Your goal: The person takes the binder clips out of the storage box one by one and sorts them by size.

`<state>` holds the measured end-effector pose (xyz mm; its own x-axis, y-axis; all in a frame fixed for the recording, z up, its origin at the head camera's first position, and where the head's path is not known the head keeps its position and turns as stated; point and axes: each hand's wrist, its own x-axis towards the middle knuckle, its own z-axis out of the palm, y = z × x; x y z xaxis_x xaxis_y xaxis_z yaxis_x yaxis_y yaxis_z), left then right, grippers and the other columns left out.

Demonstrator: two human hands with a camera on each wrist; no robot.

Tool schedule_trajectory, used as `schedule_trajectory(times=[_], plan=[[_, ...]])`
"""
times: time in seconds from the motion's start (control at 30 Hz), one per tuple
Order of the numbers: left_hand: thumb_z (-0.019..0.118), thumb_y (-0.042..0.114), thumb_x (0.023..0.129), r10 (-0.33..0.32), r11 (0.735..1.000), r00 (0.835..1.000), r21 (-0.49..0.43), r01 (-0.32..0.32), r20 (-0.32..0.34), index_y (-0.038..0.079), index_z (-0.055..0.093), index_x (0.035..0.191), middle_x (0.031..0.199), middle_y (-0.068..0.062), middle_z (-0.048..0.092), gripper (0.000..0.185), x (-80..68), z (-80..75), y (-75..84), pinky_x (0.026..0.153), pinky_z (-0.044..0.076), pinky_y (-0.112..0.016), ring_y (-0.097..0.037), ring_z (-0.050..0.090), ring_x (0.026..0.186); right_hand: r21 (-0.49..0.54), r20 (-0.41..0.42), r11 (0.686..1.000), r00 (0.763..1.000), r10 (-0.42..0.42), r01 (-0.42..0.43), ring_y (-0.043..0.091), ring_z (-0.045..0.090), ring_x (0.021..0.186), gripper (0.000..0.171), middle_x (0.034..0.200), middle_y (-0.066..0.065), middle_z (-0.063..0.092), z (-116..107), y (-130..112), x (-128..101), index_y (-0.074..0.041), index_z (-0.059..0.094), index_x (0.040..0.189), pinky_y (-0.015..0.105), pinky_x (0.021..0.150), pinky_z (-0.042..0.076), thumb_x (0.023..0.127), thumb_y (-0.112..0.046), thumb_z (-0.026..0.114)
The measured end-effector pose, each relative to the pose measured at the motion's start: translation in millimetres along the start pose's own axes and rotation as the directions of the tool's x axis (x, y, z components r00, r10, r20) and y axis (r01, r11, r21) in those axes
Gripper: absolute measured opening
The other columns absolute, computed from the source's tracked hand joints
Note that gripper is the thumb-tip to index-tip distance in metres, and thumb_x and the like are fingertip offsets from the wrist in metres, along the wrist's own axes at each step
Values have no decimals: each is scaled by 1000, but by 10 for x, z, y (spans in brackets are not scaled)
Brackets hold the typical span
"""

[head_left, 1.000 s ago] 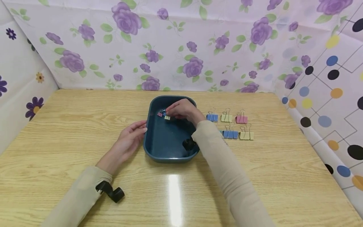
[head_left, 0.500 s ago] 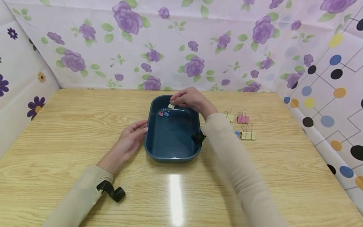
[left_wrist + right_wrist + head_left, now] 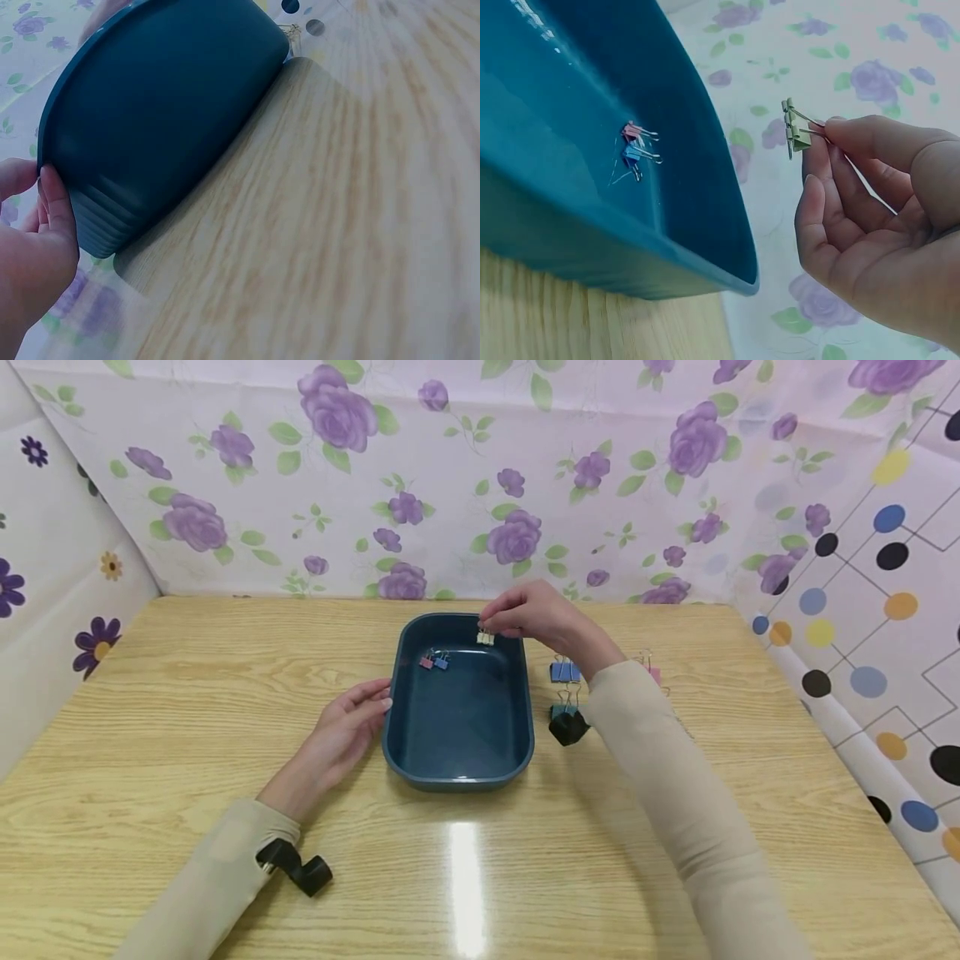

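Right wrist view: right hand (image 3: 885, 225) fingers (image 3: 855, 131) pinch yellow clip (image 3: 795, 129) above tray (image 3: 705, 187).

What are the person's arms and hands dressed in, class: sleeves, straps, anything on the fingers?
Both arms wear long, plain beige sleeves reaching the wrists. A black strap-mounted device sits at each wrist. The left hand and right hand are bare: no gloves, no rings visible.
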<state>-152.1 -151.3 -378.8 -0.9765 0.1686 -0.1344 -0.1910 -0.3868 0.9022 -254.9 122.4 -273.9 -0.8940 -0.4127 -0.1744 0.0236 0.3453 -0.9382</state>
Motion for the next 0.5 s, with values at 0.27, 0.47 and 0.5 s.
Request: schedule_trajectory(times=[0.27,0.47,0.5], plan=[[51,-5,96,1,1000,1000,-8,-1,-4,-2,49,124,106,-4,58,28,7,7,-7,85,48,-20,-12,57,95,-64,22,998,1000,1,0,23,62,101,12,110,11,66,-87,84,-229,0,70,101,35,94,48,93,-8,64],[51,-4,97,0,1000,1000,5,0,-5,-3,48,126,107,-4,57,29,2,8,-3,85,48,-20,-12,57,96,-111,21,994,1000,1,1,25,61,100,12,108,11,66,-143,183,-356,-2,70,100,36,94,48,93,-10,65],[51,-4,97,0,1000,1000,8,0,-4,-4,47,126,107,-4,57,30,1,8,-3,85,48,-20,-11,57,96,-122,20,993,1000,1,1,25,61,100,11,107,11,66,-148,200,-375,-2,70,100,36,93,49,93,-10,65]])
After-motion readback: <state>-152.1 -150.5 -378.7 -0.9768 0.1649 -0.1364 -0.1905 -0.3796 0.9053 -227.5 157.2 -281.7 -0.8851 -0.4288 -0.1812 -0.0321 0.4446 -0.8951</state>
